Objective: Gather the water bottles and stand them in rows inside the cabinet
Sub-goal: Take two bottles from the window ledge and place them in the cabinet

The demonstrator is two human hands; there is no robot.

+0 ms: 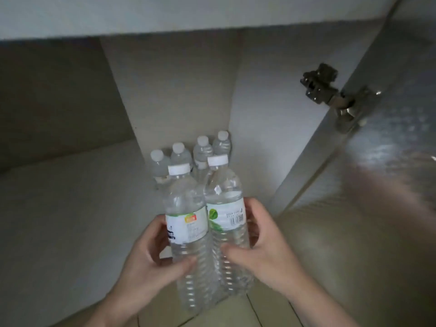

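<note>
while hands point(151, 253) point(262, 246) grip two bottles point(188, 232), cabinet point(70, 208) holds four

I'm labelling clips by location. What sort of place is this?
Probably a home storage cabinet, seen from its open front: bare shelf panels, a metal door hinge, and four water bottles standing in a row at the back.

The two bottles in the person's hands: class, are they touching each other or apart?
Touching. The head view shows the left bottle and the right bottle pressed side by side at their labels, with no gap, held between the left hand and right hand.
</note>
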